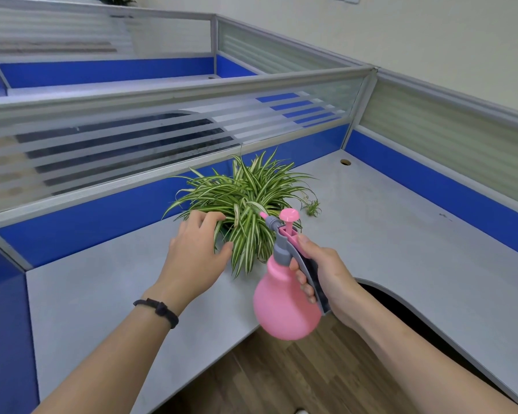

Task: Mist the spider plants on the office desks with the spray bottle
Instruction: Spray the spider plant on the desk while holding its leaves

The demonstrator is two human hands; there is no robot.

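two bare forearms reach in from the bottom edge, and the left one wears a dark braided bracelet (159,310) at the wrist. the right hand (323,273) is wrapped tight around the grey handle of a pink spray bottle (284,306), fingers curled through it and thumb up near the pump housing, so that hand is fully closed on the bottle. the bottle hangs in the air over the desk's front edge, tilted, its small pink nozzle (263,215) aimed left and away into the foliage, its round pink plunger knob (289,215) sticking up on top. the left hand (196,252) is spread loosely, palm down, fingers (213,218) pressed into the near left side of the leaves, thumb against the lower fronds; it grips nothing firmly that i can see. the spider plant (245,198) sits on the grey desk (386,234), close to the blue and frosted partition (102,162) at the back, its striped green and white leaves arching out all round; the pot is hidden under them. a little plantlet (312,208) lies on the desk just right of the plant. a round cable hole (345,162) shows in the far corner, and brown wood flooring (281,377) is below the desk's curved cut-out.
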